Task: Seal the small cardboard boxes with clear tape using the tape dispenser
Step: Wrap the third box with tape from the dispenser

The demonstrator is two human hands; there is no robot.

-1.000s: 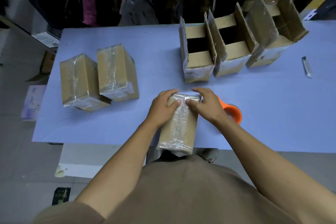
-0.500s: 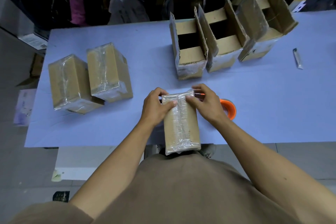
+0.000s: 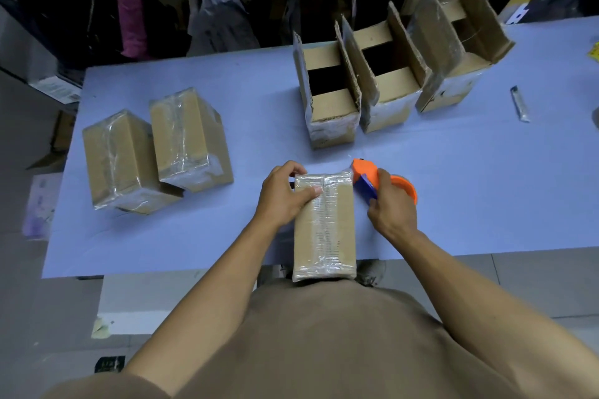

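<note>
Well left of the left hand, two sealed boxes (image 3: 155, 152), side by side and touching, wrapped in shiny clear tape. Probably light and stiff, slick where taped.

Left hand (image 3: 285, 196): curled over the far left corner of the box in hand (image 3: 324, 223), thumb laid across its taped top, fingers wrapped down the left side. Box lying lengthwise between the two hands, near end past the table (image 3: 486, 188) edge and close against the body. Glossy tape running along the centre seam and across the far end. Judged light, rigid at the edges, softer mid-panel; tape film slippery, so better held at bare cardboard corners and edges than on the wrap.

Just right of the box, the tape dispenser (image 3: 372, 183), orange with a blue blade guard, nose up against the box's far right corner. Right hand (image 3: 390, 207) clasped around its handle and roll. Hard plastic, secure to grip; cutter teeth sharp, fingers best kept behind the guard.

Beyond both hands, three open boxes (image 3: 389, 74) upright in a row, flaps standing, not yet sealed. Flaps likely floppy; sides firmer for lifting.

Far right of the right hand, a small silvery object (image 3: 521, 104), too small to identify.
</note>
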